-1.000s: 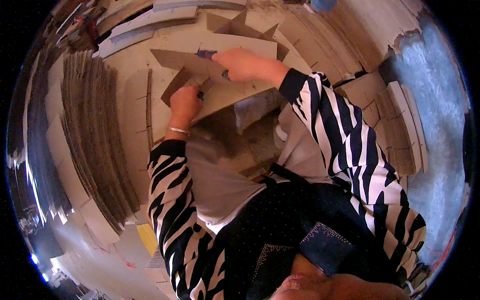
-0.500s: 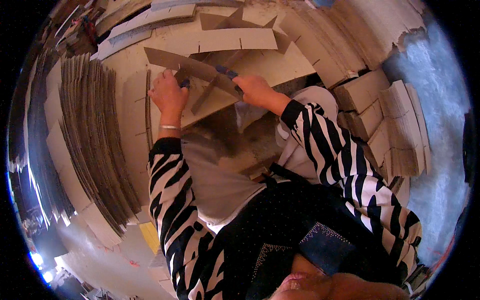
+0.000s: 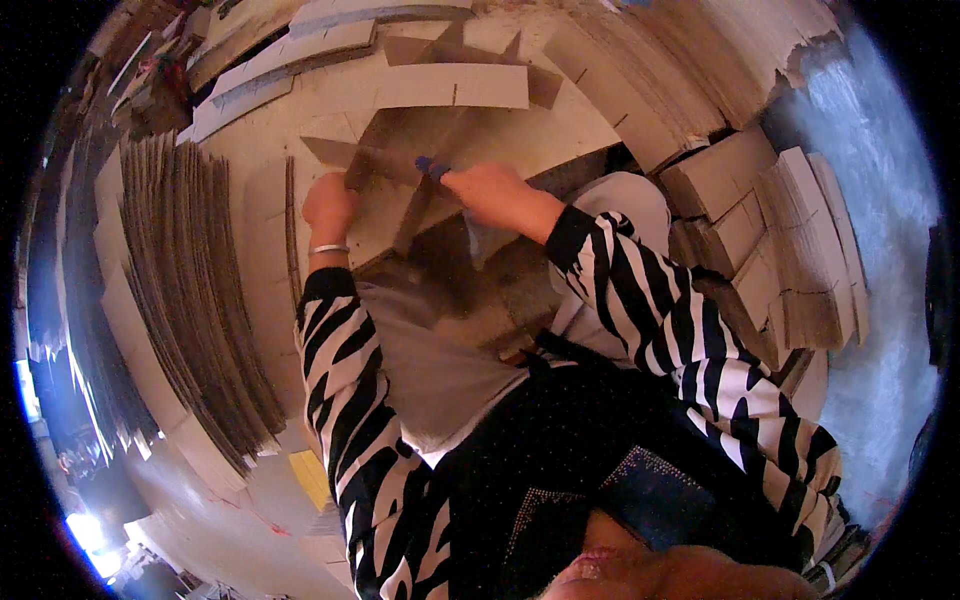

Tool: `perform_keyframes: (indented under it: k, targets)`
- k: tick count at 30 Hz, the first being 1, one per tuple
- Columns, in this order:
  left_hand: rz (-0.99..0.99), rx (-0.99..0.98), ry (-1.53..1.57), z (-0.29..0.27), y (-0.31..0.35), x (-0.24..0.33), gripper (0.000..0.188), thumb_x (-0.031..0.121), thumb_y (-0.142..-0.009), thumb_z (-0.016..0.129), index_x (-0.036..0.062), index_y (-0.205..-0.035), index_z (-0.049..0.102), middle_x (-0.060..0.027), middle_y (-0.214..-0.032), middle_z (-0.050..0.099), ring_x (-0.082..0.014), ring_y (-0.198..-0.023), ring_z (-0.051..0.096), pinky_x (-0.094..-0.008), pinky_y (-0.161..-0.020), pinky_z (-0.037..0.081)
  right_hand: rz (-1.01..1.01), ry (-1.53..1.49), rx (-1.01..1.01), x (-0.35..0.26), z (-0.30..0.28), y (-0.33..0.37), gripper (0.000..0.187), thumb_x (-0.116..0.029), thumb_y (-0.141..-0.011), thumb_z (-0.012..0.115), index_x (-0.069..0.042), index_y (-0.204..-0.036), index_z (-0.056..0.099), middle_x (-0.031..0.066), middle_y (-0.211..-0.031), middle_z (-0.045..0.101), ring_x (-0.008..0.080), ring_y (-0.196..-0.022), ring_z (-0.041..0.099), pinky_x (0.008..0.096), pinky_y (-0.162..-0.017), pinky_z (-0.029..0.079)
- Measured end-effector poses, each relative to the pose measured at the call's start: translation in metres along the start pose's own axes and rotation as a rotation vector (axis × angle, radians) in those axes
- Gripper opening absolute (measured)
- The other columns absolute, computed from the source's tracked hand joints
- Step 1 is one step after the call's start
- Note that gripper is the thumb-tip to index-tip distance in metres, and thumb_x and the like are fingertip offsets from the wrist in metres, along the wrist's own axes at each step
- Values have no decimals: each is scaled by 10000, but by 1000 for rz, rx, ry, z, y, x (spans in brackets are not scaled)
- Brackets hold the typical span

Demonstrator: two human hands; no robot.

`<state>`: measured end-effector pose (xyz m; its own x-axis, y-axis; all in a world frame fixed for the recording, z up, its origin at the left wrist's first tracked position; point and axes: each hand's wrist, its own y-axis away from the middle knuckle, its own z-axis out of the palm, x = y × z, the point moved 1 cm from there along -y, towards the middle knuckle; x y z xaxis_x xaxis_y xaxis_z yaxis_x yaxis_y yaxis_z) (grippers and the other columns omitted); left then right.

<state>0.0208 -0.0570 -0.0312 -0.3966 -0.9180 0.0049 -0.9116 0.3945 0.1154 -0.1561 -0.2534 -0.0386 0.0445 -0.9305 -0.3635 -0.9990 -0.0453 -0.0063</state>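
Thin brown cardboard strips point(image 3: 408, 212) stand on edge and cross one another on a pale board point(image 3: 350, 125) in front of me. My right hand point(image 3: 490, 193) is closed on a crossing strip from the right, a blue cover showing on a fingertip. At the left end of the same strips, my left hand point(image 3: 330, 205) is curled against the cardboard; its fingertips are mostly hidden and a little blurred. Just beyond the hands lies a long slotted cardboard strip point(image 3: 455, 88), with more strips crossing behind it.
On the left stands a long row of tightly packed cardboard strips point(image 3: 190, 290). Large cardboard stacks point(image 3: 650, 90) lie at the far right, with smaller slotted stacks point(image 3: 800, 250) nearer. More flat strips point(image 3: 290, 62) are at the far left. My knees are beside the board.
Both hands have shifted slightly, the right one leftward and the left one a little nearer to me. The crossed strips between them have turned and moved slightly with them.
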Motion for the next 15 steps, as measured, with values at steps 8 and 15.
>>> perform_keyframes:
  k: [8, 15]
  targets:
    - [61, 438, 148, -30, 15, 0, 373, 168, -748, 606, 124, -1118, 619, -144, -1093, 624, -352, -938, 625, -455, -746, 514, -7, -100, -95, 3, -29, -9, 225, -82, -714, 613, -92, -939, 611, 134, -825, 651, 363, -782, 631, 474, -625, 482]
    - [111, 256, 66, -31, 0, 46, 380, 192, -751, 631, 112, -1112, 544, -151, -1057, 639, -362, -916, 640, -504, -742, 504, 130, 120, 428, 86, -84, -72, 244, -155, -723, 594, -90, -956, 630, 136, -910, 660, 368, -907, 619, 493, -752, 490]
